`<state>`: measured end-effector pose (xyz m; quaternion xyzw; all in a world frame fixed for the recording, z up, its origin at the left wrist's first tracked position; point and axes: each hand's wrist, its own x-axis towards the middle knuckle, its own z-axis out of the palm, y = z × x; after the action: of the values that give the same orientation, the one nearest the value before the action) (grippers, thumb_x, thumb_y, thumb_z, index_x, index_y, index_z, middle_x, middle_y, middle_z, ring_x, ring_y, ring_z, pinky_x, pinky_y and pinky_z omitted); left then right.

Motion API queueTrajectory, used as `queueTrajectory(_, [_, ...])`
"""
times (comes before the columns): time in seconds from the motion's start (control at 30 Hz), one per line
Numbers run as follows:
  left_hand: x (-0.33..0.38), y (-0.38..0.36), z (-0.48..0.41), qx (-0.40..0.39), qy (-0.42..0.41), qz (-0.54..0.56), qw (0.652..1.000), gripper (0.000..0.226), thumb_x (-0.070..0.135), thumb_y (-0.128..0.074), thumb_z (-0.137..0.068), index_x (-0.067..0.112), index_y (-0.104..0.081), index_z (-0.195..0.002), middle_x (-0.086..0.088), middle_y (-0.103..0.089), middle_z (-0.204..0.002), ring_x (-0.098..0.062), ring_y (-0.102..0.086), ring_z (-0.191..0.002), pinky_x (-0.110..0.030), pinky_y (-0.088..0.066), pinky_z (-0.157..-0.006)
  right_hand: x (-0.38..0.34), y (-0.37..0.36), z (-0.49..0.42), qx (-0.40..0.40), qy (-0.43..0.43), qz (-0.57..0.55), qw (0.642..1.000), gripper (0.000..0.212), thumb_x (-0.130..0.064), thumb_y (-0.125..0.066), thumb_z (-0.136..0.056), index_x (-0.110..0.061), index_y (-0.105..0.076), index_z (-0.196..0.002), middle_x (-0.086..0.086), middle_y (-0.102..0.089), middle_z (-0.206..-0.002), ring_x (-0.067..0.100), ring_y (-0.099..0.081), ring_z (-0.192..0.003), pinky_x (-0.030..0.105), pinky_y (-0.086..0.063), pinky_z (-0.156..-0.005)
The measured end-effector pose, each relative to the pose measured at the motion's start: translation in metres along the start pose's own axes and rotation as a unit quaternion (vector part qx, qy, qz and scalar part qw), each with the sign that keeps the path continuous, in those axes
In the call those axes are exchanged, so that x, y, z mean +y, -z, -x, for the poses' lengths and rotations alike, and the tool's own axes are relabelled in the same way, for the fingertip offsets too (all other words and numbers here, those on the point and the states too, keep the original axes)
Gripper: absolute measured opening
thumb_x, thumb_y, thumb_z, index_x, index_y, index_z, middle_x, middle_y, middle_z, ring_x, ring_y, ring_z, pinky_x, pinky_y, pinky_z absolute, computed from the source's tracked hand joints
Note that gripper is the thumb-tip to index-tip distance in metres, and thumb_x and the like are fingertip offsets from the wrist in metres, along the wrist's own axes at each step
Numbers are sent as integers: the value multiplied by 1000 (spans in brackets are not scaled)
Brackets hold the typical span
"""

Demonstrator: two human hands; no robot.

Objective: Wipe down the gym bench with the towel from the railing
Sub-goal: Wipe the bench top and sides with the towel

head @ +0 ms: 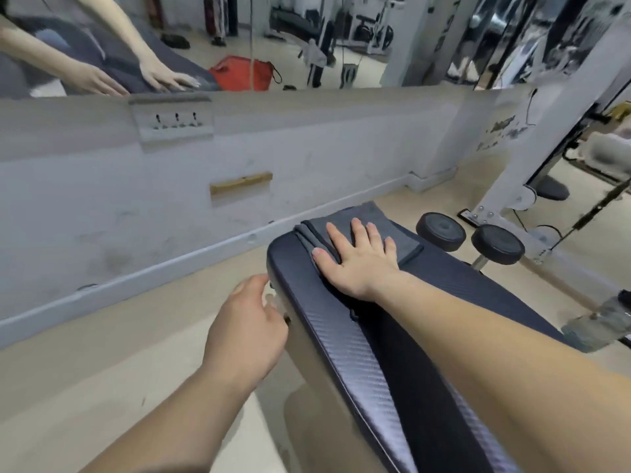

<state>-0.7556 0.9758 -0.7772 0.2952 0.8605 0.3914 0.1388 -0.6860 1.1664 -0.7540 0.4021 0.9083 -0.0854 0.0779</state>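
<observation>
**Towel pressed flat at the far end, most of the pad behind it**

The grey towel (367, 211) lies folded on the far end of the padded gym desk (334, 339), up around 12 o'clock from the person. The right hand (358, 261) lies on top of it, palm down. Its fingers (358, 230) are straight and spread, and the thumb reaches out toward 9 o'clock over the towel's folded edge. Nothing is pinched; the cloth looks held by downward pressure alone.

The left hand (246, 326) is off the pad, beside the desk's left edge, at about 8 o'clock from the towel. Its fingers bend in toward the frame under the pad. The tips are hidden and blurred, so I cannot tell whether they grip anything there.

What matters is how the desk lies. Its long axis runs from the towel's end at 11 o'clock back toward 5 o'clock, passing under the right forearm. Almost all of the pad's length lies behind the fingers, not ahead of them. To my eye, the wipe calls for the right hand, the only one on the cloth, to drag the towel back along that line while the left steadies. Two round black rollers (440, 232) stand just beyond the desk at 2 o'clock, clear of that path.
</observation>
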Motion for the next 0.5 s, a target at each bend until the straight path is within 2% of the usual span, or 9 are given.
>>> queueTrajectory(0.1, [-1, -5, -6, 3, 12, 21, 1000, 50, 5, -50, -94, 20, -52, -142, 5, -52, -147, -16, -48, -134, -11, -25, -87, -9, 6, -42, 10, -15, -4, 1000, 75, -77, -16, -94, -47, -8, -162, 4, 7, -174, 30, 12, -159, 56, 7, -125])
queueTrajectory(0.2, [2, -8, -9, 1, 14, 35, 999, 55, 6, -47, -93, 21, -48, -146, 8, -50, -149, -16, -49, -134, -22, -37, -102, -16, 11, -68, 23, -17, 2, 1000, 71, -77, -19, -92, -45, -33, -155, 5, -9, -173, 31, 2, -159, 58, 0, -124])
queueTrajectory(0.27, [2, -6, -8, -8, 22, 38, 999, 58, 6, -45, -92, 23, -45, -148, 10, -48, -151, -16, -49, -134, -26, -40, -105, -22, 17, -78, 27, -21, 9, 999, 70, -75, -22, -90, -39, -49, -143, 6, -26, -165, 32, -9, -155, 60, -6, -121])
queueTrajectory(0.37, [-3, 0, -4, -20, 35, 33, 999, 61, 4, -42, -93, 21, -41, -151, 11, -43, -154, -14, -44, -138, -20, -33, -102, -37, 25, -89, 1, -18, 38, 999, 66, -69, -26, -89, -35, -56, -137, 7, -40, -155, 34, -21, -150, 63, -10, -119])
queueTrajectory(0.43, [-6, 6, -4, -21, 45, 31, 998, 60, 3, -42, -93, 21, -41, -150, 10, -42, -155, -15, -42, -139, -23, -34, -104, -51, 25, -89, -17, 10, 69, 997, 63, -65, -27, -91, -35, -59, -136, 7, -46, -152, 36, -27, -147, 64, -11, -118])
queueTrajectory(0.5, [-9, 14, -6, -20, 57, 25, 998, 56, 2, -42, -91, 19, -46, -144, 7, -46, -151, -18, -44, -135, -24, -36, -97, -68, 19, -80, -15, 48, 87, 995, 58, -63, -29, -92, -35, -63, -129, 7, -53, -147, 35, -35, -142, 61, -15, -117])
